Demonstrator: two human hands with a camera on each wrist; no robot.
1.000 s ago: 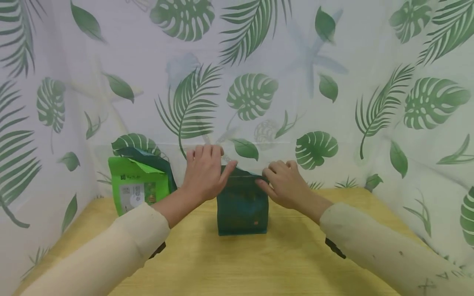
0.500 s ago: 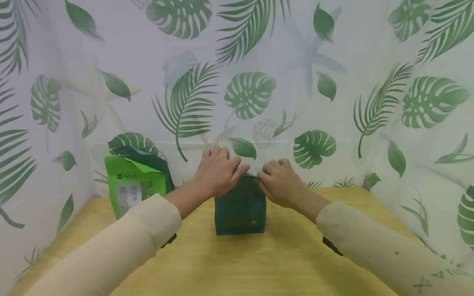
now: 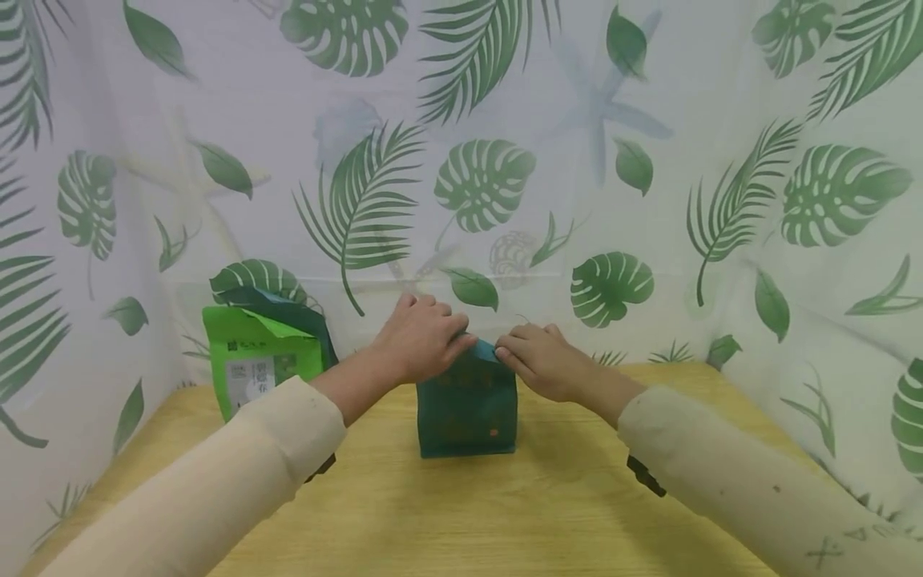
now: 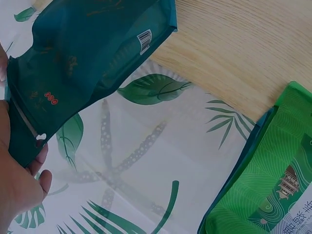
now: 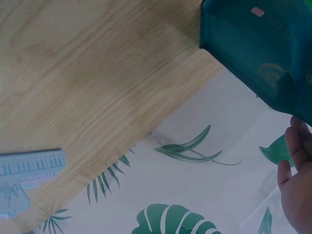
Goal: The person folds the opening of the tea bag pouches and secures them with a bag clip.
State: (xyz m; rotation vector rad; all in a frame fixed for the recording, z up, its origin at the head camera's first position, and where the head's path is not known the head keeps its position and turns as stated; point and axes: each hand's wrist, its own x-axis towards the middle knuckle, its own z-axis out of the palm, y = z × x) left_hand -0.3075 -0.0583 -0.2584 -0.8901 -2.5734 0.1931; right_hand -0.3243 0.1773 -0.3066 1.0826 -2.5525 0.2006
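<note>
- Two pale sleeves (image 3: 195,473) reach in from the near left and near right.
- The left hand (image 3: 424,340) holds the top left of the teal bag (image 3: 467,409); the right hand (image 3: 546,362) pinches its top right corner.
- Since half a second ago, the left hand has drawn slightly left, baring more top edge between the hands. The base has hardly moved. I judge that the work is still on the bag's mouth.
- The teal bag stands upright mid-table; whether its mouth gapes, I cannot tell.
- Under it, a pale wood-grain table (image 3: 461,521) runs back to the far wall.
- Left of it stands a bright green bag (image 3: 277,340), a dark bag (image 3: 310,314) just behind.
- Farthest, a white leaf-print cloth (image 3: 519,104) covers back and sides.
</note>
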